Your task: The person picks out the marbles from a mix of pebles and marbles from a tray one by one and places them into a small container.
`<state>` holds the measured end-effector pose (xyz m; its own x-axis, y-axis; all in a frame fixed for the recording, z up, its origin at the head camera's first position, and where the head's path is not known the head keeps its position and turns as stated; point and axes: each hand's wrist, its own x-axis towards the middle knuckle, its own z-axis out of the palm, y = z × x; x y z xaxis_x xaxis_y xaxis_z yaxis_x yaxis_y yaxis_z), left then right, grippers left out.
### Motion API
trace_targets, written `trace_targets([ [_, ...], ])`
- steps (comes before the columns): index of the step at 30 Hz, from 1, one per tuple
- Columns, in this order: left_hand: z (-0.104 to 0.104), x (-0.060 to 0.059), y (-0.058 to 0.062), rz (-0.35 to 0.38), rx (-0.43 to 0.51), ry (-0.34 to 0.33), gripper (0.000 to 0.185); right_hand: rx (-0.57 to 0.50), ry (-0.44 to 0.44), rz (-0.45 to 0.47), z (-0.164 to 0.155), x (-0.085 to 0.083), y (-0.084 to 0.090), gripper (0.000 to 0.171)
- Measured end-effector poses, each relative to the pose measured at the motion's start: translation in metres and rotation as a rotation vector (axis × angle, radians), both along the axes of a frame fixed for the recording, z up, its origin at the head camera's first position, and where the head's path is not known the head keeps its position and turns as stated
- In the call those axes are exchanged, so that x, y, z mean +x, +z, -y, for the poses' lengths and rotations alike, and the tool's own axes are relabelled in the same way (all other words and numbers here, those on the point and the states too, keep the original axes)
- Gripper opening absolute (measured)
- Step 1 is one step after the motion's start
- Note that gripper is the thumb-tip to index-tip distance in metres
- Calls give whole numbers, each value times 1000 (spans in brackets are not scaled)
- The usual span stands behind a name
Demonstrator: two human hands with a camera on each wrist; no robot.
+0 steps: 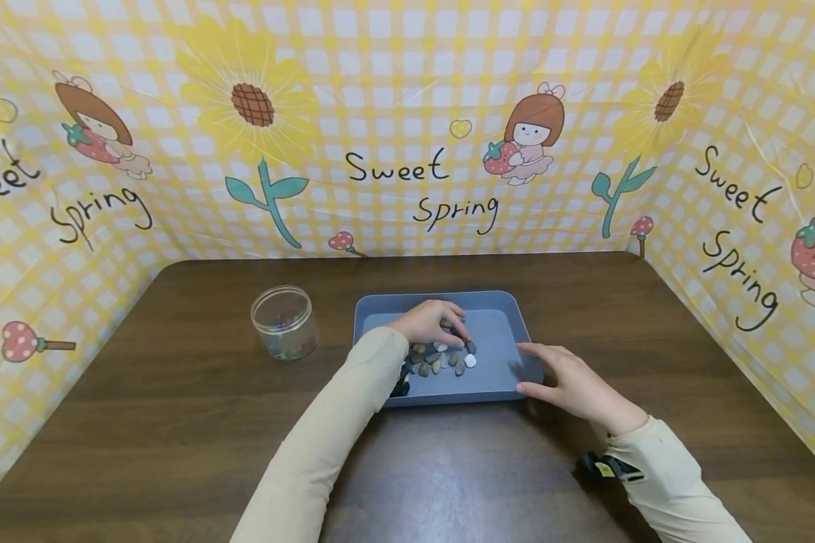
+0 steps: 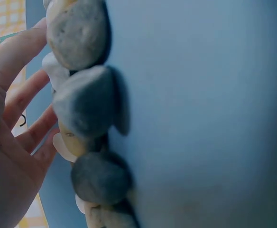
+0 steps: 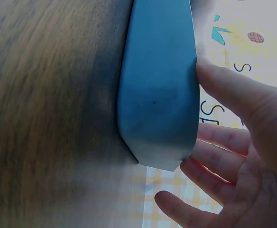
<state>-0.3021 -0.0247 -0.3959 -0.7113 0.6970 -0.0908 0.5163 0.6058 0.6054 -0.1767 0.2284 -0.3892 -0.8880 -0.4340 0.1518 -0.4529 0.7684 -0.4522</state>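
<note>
A blue-grey tray (image 1: 496, 324) lies on the table, with several smooth pebbles (image 1: 435, 362) in grey, tan and white in its left half. My left hand (image 1: 429, 320) reaches over them, thumb and forefinger bent down at the pebbles' right end. In the left wrist view, grey pebbles (image 2: 84, 102) hide part of this hand's fingertips; I cannot tell whether it pinches one. My right hand (image 1: 570, 383) is at the tray's right end, fingers spread and fairly straight. Its thumb meets the tray's rim in the right wrist view, the other fingers around the tray's corner (image 3: 160, 152).
Left of the tray stands a clear, open-topped jar (image 1: 285, 324) with some small blue and green pieces at its bottom. The brown wooden table (image 1: 176, 422) is walled on three sides by a yellow checked cloth (image 1: 394, 75).
</note>
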Motion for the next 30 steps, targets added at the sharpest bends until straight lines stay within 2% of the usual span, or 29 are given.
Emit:
trace_targets([
  [10,0,1,0,-21,-17,12,16,1,-5,2,0,1,1,59],
  [17,5,3,2,-36,70,28,11,0,-1,0,1,2,1,59],
  [23,9,4,10,-20,116,87,11,-2,-1,-4,0,1,2,59],
  [30,13,6,20,-7,170,122,12,-3,3,2,0,1,1,59],
])
